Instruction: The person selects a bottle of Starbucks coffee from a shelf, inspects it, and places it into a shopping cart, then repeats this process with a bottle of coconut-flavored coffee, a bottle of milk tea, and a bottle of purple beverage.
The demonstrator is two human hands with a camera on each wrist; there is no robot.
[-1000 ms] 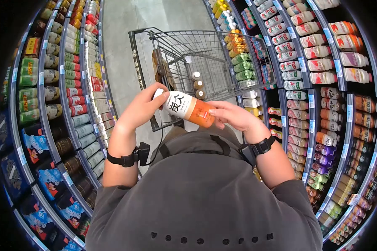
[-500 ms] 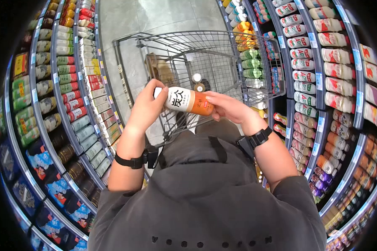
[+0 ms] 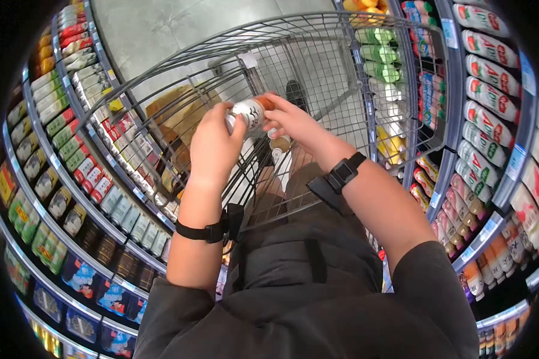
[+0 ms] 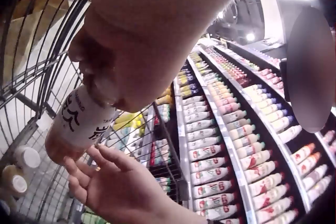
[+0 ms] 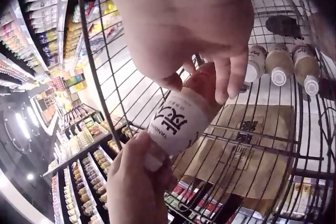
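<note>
A bottle with a white label and orange-brown lower end [image 3: 250, 113] is held over the cart by both hands. My left hand [image 3: 214, 146] grips its cap end, and my right hand [image 3: 299, 127] has thumb and fingers round the other end. The right wrist view shows the bottle [image 5: 181, 121] tilted, the right hand [image 5: 189, 29] above it and the left hand [image 5: 137, 182] below at the cap. In the left wrist view, the left hand [image 4: 123, 50] covers the cap of the bottle [image 4: 79, 121], while the right hand's fingertips [image 4: 71, 162] touch its orange-brown end.
Inside the wire cart [image 3: 317, 60] lie a brown paper bag [image 5: 247, 145] and three bottles, one of them a brown bottle [image 5: 278, 61]. Shelves of drinks line both sides, including white bottles [image 3: 484, 81] at the right. A grey floor [image 3: 161, 30] shows beyond the cart.
The hands have moved forward and up in the head view, carrying the bottle over the cart basket. The cart appears larger and closer, and the bottle's visible angle has changed.
</note>
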